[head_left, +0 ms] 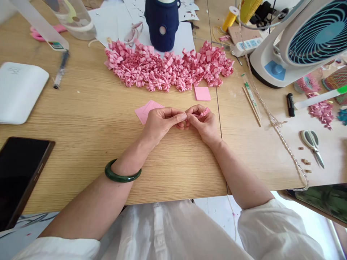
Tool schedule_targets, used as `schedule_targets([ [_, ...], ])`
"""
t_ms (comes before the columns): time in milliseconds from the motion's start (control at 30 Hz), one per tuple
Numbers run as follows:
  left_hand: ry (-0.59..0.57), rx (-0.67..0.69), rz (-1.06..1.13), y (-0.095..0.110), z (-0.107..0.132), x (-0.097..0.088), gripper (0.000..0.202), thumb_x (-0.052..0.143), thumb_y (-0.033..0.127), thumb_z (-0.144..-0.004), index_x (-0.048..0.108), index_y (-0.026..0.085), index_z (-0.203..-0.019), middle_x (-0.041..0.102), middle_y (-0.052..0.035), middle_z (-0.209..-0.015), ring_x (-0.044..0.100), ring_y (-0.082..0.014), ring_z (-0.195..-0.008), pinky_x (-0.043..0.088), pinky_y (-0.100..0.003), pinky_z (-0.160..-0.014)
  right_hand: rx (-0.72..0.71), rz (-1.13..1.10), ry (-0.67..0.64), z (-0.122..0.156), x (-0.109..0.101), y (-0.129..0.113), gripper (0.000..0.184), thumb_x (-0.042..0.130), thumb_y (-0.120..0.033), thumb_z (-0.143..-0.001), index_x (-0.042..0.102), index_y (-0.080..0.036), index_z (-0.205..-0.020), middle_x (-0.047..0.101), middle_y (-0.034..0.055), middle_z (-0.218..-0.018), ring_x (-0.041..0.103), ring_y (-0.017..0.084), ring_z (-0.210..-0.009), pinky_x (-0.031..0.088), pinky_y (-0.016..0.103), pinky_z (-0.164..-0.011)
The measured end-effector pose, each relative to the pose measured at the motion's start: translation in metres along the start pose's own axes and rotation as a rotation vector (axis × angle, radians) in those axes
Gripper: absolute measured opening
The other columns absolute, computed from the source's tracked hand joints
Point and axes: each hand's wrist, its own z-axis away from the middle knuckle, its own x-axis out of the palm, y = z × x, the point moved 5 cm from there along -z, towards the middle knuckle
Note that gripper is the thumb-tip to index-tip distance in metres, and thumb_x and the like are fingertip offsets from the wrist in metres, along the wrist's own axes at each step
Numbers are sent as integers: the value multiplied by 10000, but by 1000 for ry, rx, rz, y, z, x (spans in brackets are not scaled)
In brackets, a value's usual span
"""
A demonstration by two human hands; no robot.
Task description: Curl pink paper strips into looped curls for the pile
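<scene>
My right hand [207,126] is closed around a small pink looped paper piece [204,113], whose frilled end sticks out above the fingers. Thumb and fingers of my left hand [159,124] are pinched together, meeting the right fingertips over the table. Between the fingertips, a thin pink end is mostly hidden. Loose pink paper sheets [143,112] lie just behind my left hand. A small stack of pink paper squares [202,94] sits beyond my right hand. Farther back stretches a wide heap of pink curled paper loops [168,70].
A navy cup [162,27] stands behind the heap. At left are a white box [20,92] and a phone [21,173]. To the right are a fan [282,50], a twisted cord [284,139], thin sticks [251,106], a black marker [290,104] and scissors [311,142].
</scene>
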Motion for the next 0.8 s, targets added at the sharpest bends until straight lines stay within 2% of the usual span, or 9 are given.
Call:
schedule_targets([
  [333, 4, 56, -64, 2, -1, -4, 179, 825, 360, -793, 800, 183, -797, 745, -20, -700, 672, -143, -615, 580, -280, -653, 7, -16, -3, -2, -2, 3, 440, 844, -561, -757, 627, -184, -820, 666, -21, -733, 603, 76, -571, 509, 237, -572],
  [533, 39, 91, -144, 2, 0, -5, 203, 794, 377, -821, 786, 175, -804, 748, -27, -710, 674, -145, -625, 576, -275, -662, 15, -5, -18, -2, -2, 6, 434, 827, -559, -781, 625, -180, -842, 657, -19, -748, 597, 73, -580, 518, 238, -586],
  [800, 135, 166, -223, 6, 1, -7, 118, 734, 271, -826, 753, 168, -773, 748, -8, -719, 653, -114, -622, 526, -228, -627, 3, -46, 5, -1, 1, 6, 430, 856, -542, -749, 656, -169, -828, 661, -15, -762, 603, 68, -577, 536, 219, -554],
])
